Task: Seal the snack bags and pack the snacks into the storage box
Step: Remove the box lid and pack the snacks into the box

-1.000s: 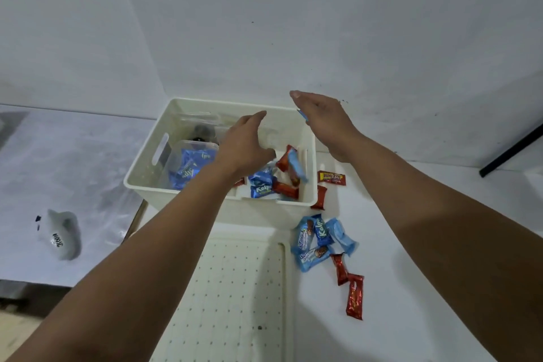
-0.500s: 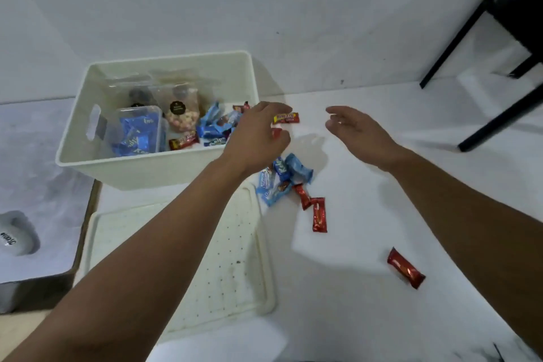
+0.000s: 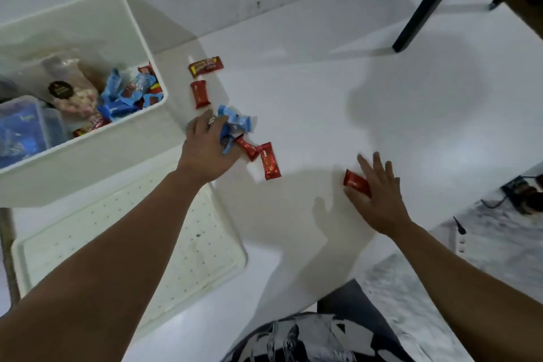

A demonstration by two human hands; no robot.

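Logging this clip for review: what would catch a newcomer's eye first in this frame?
Both hands are down on the white table among scattered wrapped snacks. The left hand grips a bunch of blue snack packets just right of the white storage box, which already holds many snacks. The right hand lies with spread fingers on a lone red snack bar, off to the right, and two more red bars lie between the hands.

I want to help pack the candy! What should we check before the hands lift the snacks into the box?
1. Left hand grips the blue snack packs: ok.
2. Right hand has the lone red bar: not ok, fingers only lie flat on it.
3. Storage box is open with room: ok.
4. All loose snacks gathered: not ok, red bars lie on the table.
5. Snack bags sealed: cannot tell.
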